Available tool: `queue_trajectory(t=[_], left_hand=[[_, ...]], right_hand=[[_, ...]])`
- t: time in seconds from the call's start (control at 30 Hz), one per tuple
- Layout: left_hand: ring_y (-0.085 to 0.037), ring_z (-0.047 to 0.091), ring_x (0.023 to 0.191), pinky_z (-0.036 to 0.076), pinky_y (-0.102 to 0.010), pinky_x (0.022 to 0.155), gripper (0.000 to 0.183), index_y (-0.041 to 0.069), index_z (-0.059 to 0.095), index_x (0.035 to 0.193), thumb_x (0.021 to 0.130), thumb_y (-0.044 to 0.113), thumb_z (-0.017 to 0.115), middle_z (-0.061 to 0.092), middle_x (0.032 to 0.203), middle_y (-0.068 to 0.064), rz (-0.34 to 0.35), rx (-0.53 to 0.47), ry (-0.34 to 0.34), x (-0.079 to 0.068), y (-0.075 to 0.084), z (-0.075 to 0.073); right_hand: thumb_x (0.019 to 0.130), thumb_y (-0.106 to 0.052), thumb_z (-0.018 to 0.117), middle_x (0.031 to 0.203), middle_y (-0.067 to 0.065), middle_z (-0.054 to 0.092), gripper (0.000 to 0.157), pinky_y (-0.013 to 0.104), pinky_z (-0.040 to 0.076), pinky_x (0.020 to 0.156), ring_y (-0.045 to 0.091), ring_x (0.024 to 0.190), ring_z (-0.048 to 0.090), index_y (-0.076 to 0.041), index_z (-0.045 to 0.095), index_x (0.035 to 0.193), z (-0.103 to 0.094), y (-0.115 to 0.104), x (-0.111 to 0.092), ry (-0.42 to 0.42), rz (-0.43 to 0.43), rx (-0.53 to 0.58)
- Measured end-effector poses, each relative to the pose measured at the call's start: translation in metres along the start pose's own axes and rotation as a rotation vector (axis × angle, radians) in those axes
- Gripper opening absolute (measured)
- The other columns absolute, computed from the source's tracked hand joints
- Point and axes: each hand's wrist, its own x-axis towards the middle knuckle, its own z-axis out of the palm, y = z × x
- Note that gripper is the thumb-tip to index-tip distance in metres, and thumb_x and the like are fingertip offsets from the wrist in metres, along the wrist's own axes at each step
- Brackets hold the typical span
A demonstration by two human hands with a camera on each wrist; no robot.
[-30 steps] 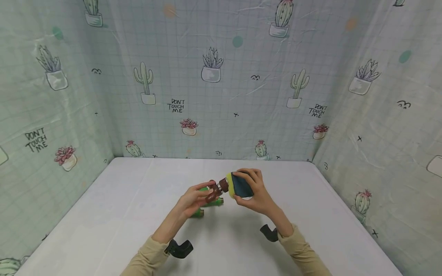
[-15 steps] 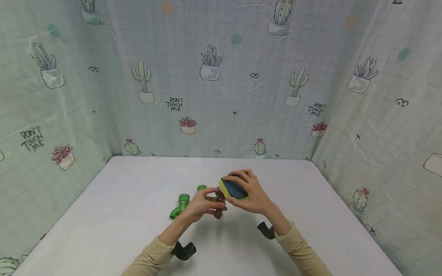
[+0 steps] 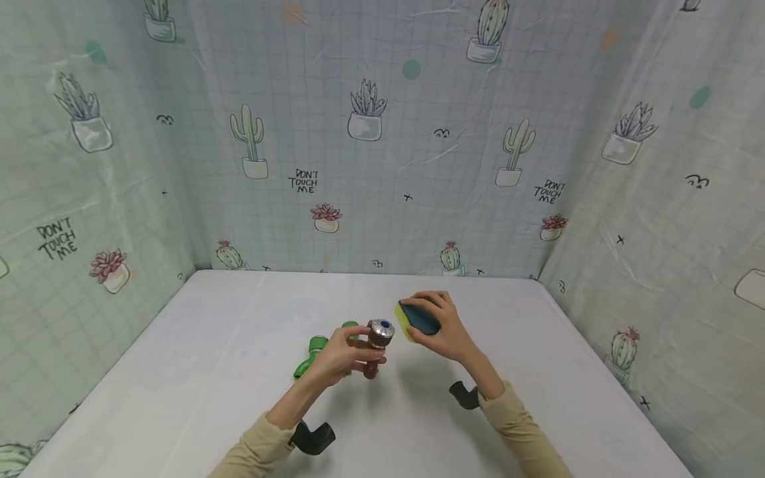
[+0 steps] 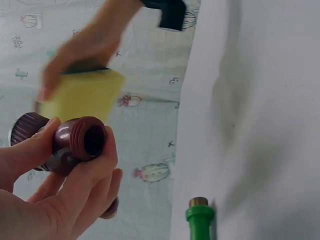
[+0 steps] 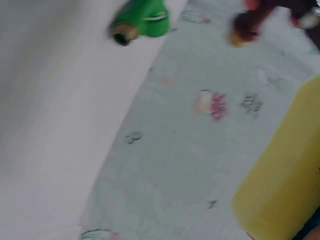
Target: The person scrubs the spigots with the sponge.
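Observation:
My left hand (image 3: 340,356) grips a dark brown valve (image 3: 380,335), holding it above the table. Its ridged knob faces up toward the head camera and carries a silver cap with a blue centre. In the left wrist view the thumb and fingers wrap round the valve body (image 4: 65,145), and a round open port shows at its end. To the right, my right hand (image 3: 448,335) pinches a scouring sponge (image 3: 421,320), yellow with a dark blue pad. A small gap separates sponge and valve in the head view. The right wrist view shows the sponge's yellow side (image 5: 280,180).
Behind and left of my left hand, a green pipe fitting (image 3: 317,345) lies on the white table (image 3: 239,318). A second green piece (image 3: 349,324) is partly hidden by that hand. Cactus-print cloth (image 3: 412,159) rises at the back and both sides.
The left hand has turned the valve from lying sideways to knob-up. The sponge moved left onto the knob, then back right, off it. Both hands keep their holds.

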Motion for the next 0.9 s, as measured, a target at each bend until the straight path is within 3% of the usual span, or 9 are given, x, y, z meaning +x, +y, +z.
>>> queue_trajectory(t=[0.1,0.3,0.43,0.6,0.7,0.9], left_hand=[[-0.028,0.067,0.079,0.056,-0.040,0.064,0.042,-0.009,0.050,0.114,0.079,0.006,0.065,0.062,0.099,-0.026,-0.012,0.017,-0.002,0.000,-0.003,0.001],[-0.031,0.067,0.079,0.056,-0.041,0.063,0.035,-0.009,0.051,0.110,0.080,0.005,0.063,0.065,0.091,-0.023,0.000,0.014,-0.008,0.001,-0.002,0.003],[-0.031,0.067,0.081,0.056,-0.041,0.065,0.040,-0.009,0.048,0.116,0.081,0.003,0.062,0.064,0.093,-0.022,-0.020,-0.013,-0.032,0.000,0.001,0.003],[-0.031,0.065,0.090,0.054,-0.043,0.074,0.049,-0.006,0.040,0.126,0.082,0.002,0.060,0.063,0.100,-0.019,-0.022,-0.104,-0.074,0.001,0.005,-0.001],[-0.033,0.062,0.096,0.053,-0.044,0.078,0.051,-0.003,0.039,0.128,0.082,0.004,0.060,0.061,0.105,-0.019,0.001,-0.131,-0.057,0.001,0.010,-0.005],[-0.023,0.064,0.093,0.053,-0.043,0.078,0.053,-0.003,0.039,0.130,0.083,0.006,0.061,0.058,0.111,-0.024,-0.031,-0.087,-0.034,0.000,0.012,-0.005]], right_hand=[[0.077,-0.024,0.067,0.118,0.004,0.052,0.041,0.040,0.042,0.076,0.019,0.104,0.037,-0.022,0.057,0.117,-0.001,-0.015,0.007,-0.020,-0.043,0.071],[0.079,-0.026,0.064,0.118,0.002,0.051,0.040,0.040,0.043,0.078,0.017,0.104,0.037,-0.023,0.056,0.118,0.006,-0.028,0.010,-0.085,-0.091,0.084],[0.076,-0.021,0.066,0.117,0.002,0.052,0.042,0.038,0.045,0.077,0.017,0.103,0.037,-0.023,0.057,0.117,0.009,-0.019,0.005,-0.055,-0.084,0.081],[0.074,-0.030,0.066,0.114,0.003,0.054,0.042,0.039,0.038,0.075,0.018,0.103,0.039,-0.028,0.058,0.116,0.006,-0.003,-0.007,-0.042,-0.072,-0.059],[0.074,-0.032,0.067,0.112,0.003,0.055,0.042,0.040,0.035,0.074,0.018,0.102,0.040,-0.028,0.059,0.114,0.002,0.002,-0.014,-0.018,-0.051,-0.107],[0.073,-0.021,0.070,0.117,0.005,0.052,0.046,0.041,0.041,0.076,0.019,0.104,0.037,-0.023,0.056,0.117,-0.007,-0.017,-0.004,0.060,-0.038,0.023]])
